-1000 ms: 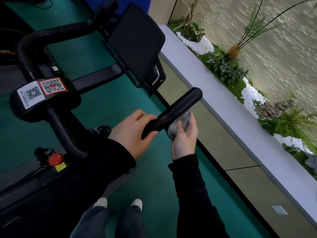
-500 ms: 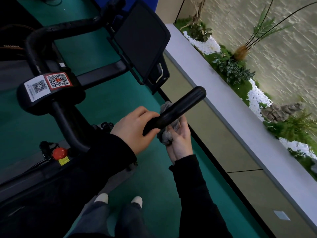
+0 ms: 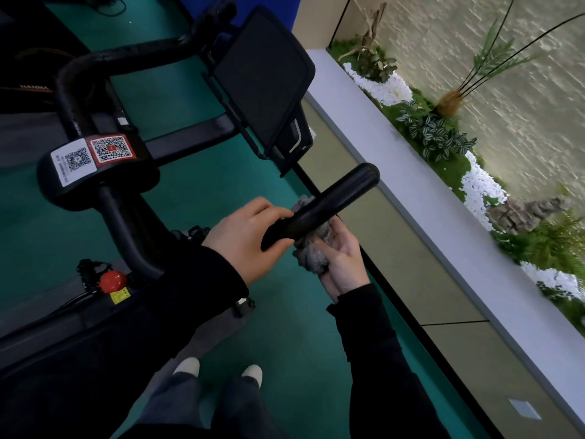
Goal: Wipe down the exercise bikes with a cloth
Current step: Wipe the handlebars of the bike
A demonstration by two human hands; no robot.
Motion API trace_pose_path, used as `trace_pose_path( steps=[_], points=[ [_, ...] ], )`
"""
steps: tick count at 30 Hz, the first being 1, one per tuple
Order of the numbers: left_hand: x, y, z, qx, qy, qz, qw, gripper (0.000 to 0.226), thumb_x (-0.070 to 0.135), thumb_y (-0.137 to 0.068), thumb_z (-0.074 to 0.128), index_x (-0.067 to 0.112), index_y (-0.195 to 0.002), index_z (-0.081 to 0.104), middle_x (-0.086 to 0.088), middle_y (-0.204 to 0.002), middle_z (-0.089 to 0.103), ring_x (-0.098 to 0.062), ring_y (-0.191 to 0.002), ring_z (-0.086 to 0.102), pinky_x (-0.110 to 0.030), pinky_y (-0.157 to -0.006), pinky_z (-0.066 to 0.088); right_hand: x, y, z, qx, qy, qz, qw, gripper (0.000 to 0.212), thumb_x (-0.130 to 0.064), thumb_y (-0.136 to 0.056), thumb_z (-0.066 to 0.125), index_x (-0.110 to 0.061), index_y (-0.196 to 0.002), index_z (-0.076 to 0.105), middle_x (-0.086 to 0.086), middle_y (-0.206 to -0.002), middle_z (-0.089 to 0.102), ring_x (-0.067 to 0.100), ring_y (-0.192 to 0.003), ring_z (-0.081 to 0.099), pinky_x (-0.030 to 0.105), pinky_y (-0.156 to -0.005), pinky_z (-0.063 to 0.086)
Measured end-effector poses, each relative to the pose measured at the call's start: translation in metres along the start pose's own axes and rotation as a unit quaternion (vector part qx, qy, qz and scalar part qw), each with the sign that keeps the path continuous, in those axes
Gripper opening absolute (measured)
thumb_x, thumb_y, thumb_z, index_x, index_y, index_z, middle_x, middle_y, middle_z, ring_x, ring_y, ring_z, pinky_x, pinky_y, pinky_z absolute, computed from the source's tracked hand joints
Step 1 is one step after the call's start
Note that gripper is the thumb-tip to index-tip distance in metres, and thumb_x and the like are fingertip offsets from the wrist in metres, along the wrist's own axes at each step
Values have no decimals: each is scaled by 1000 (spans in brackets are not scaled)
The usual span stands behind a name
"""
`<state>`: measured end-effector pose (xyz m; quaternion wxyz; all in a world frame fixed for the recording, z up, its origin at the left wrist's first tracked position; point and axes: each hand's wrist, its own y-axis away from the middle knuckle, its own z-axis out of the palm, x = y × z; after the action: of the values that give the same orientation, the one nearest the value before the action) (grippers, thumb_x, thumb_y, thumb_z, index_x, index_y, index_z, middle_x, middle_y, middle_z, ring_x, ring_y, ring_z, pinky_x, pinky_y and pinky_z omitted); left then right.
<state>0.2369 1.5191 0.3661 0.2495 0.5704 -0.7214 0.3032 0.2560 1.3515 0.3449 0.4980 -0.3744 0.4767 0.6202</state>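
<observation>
A black exercise bike [image 3: 104, 191] fills the left of the view, with a dark screen [image 3: 262, 77] and two QR stickers [image 3: 91, 153] on its stem. Its right handlebar grip [image 3: 329, 201] points up and to the right. My left hand [image 3: 247, 239] is wrapped around the lower part of that grip. My right hand [image 3: 342, 261] sits under the grip, palm up, pressing a crumpled grey cloth [image 3: 313, 251] against its underside. A bit of the cloth shows above the bar too.
A red knob [image 3: 112, 280] sits low on the frame. A low grey ledge [image 3: 443, 236] runs along the right, with a planter of green plants [image 3: 433, 134] and white pebbles behind it. Green floor [image 3: 285, 340] lies below, with my shoes [image 3: 218, 370] on it.
My right hand with the cloth has slid down the grip toward my left hand and turned palm up. The cloth has bunched around the bar. The left hand keeps its hold.
</observation>
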Motion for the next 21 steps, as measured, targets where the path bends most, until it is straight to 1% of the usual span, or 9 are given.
trace_pose_path(
  steps=[2, 4, 6, 9, 11, 13, 17, 19, 21],
  points=[
    [0, -1, -1, -2, 3, -4, 1000, 37, 34, -86, 62, 22, -121, 59, 4, -107, 55, -18, -94, 56, -40, -81, 49, -9, -5, -3, 13, -33, -7, 999, 39, 21, -89, 37, -2, -118, 49, 22, -119, 55, 37, -108, 51, 50, -92, 41],
    [0, -1, -1, 1, -6, -6, 1000, 39, 40, -86, 60, 23, -121, 59, 5, -107, 56, -15, -96, 56, -39, -80, 50, -12, -7, -3, 28, -43, -17, 999, 38, 20, -89, 38, -2, -118, 48, 20, -119, 55, 37, -112, 51, 55, -99, 37],
    [3, -4, -1, 8, -15, -9, 1000, 45, 48, -85, 55, 23, -122, 58, 6, -110, 56, -13, -98, 55, -37, -80, 50, -10, -5, -1, 39, -28, -23, 999, 36, 18, -90, 39, 0, -120, 48, 24, -123, 54, 40, -117, 49, 59, -106, 32],
    [10, -14, 4, 6, -26, -7, 1000, 49, 51, -86, 52, 24, -126, 53, 6, -115, 54, -13, -104, 53, -36, -84, 49, -6, 0, 1, 58, 11, -24, 998, 35, 13, -91, 43, 4, -125, 47, 31, -127, 52, 41, -112, 50, 55, -103, 33],
    [15, -23, 10, -5, -26, -4, 1000, 49, 49, -87, 54, 23, -128, 51, 5, -117, 53, -14, -107, 52, -35, -87, 47, -8, 1, -3, 80, 47, -53, 994, 35, 13, -91, 46, 0, -123, 49, 23, -121, 59, 35, -109, 56, 49, -102, 40],
    [20, -31, 15, -13, -24, -4, 1000, 49, 46, -87, 55, 21, -129, 49, 3, -118, 53, -16, -107, 52, -35, -88, 46, -10, 3, -5, 123, 55, -95, 986, 33, 10, -89, 51, -13, -113, 53, 13, -114, 63, 27, -109, 61, 47, -99, 46],
    [21, -35, 20, 4, -20, -11, 1000, 44, 42, -88, 56, 21, -127, 52, 3, -111, 56, -15, -102, 53, -29, -82, 45, -10, 8, 2, 221, 89, -187, 953, 27, -11, -84, 57, -28, -104, 55, 0, -107, 66, 15, -103, 63, 35, -91, 50],
    [20, -35, 20, 11, -11, -14, 1000, 42, 40, -88, 57, 21, -125, 54, 3, -109, 58, -15, -100, 54, -32, -82, 46, -11, 5, 8, 269, 102, -223, 931, 29, -11, -85, 57, -31, -106, 55, 2, -112, 64, 16, -108, 61, 39, -96, 50],
    [19, -35, 20, 11, -7, -13, 1000, 41, 39, -88, 58, 20, -124, 54, 3, -110, 58, -16, -100, 54, -35, -83, 47, -16, -1, 13, 315, 113, -260, 906, 30, -5, -88, 56, -24, -112, 55, 7, -117, 62, 17, -112, 59, 41, -100, 48]
  ],
)
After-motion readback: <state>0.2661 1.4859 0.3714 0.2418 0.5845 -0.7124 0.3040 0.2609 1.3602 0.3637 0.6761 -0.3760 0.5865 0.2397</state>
